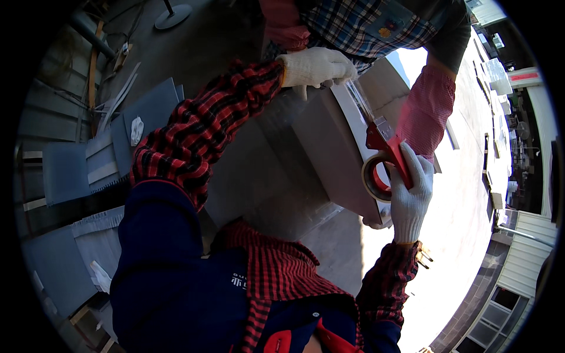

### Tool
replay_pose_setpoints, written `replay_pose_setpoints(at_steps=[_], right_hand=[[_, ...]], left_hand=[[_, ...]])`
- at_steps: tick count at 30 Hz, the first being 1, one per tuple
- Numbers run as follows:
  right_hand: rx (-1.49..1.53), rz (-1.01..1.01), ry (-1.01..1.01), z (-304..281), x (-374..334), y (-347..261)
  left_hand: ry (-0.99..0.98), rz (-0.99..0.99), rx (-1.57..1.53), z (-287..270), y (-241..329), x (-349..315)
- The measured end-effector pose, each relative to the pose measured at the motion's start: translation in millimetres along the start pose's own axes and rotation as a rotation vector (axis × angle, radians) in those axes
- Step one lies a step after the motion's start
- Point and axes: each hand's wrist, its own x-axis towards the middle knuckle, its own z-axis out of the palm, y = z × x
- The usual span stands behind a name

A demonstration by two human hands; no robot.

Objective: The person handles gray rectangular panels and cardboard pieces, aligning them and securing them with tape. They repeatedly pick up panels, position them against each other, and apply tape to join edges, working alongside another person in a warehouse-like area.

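Observation:
My right hand (410, 191), in a white knit glove, is closed on the handle of a red tape dispenser (395, 154) fitted with a tape roll (374, 176). A shiny strip of clear tape (359, 99) runs from the dispenser toward my left hand (316, 67), along the edge of a grey box-like stack (329, 147). My left hand, also white-gloved, rests its outstretched fingers at the far end of that edge, thumb hanging apart. Its fingertips are partly hidden. Another light-gloved hand (376, 223) shows at the stack's near lower corner; whose it is I cannot tell.
Facing me across the stack is a co-worker in a plaid apron (371, 26) and pink sleeves (428, 112). Grey panels (65, 170) lean at the left. A round metal base (173, 16) stands at the far left. Bright sunlit ground (441, 235) stretches to the right.

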Motion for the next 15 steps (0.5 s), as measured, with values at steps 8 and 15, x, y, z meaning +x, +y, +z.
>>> replay_pose_setpoints(at_steps=[8, 15], right_hand=[[-0.149, -0.098, -0.008, 9.4, -4.4, -18.1], [-0.234, -0.161, 0.005, 19.9, 6.4, -26.4]], left_hand=[[-0.193, 1.035, 0.568, -35.0, -46.9, 42.8], [-0.084, 0.584, 0.543, -40.1, -57.0, 4.2]])
